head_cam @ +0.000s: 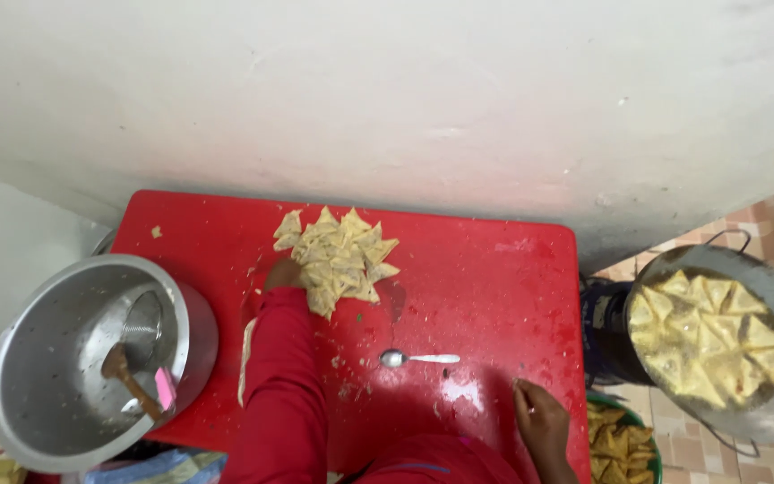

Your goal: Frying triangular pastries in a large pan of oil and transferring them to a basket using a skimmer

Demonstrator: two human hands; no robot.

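Observation:
A heap of pale triangular dough parcels (338, 255) lies on a red table (485, 287), near its far edge. My left hand (284, 273), in a red sleeve, reaches into the heap's left side and touches the parcels; its fingers are hidden among them. My right hand (541, 421) rests on the table's near right part, fingers curled loosely, with nothing seen in it. A small spoon (416, 358) with a white handle lies on the table between my two hands.
A large metal bowl (47, 376) holding a wire skimmer with a wooden handle (132, 358) sits at the table's left edge. To the right, a metal pan (718, 336) fries triangular parcels in oil. A green basket of browned parcels (620, 444) stands below it. A white wall is behind.

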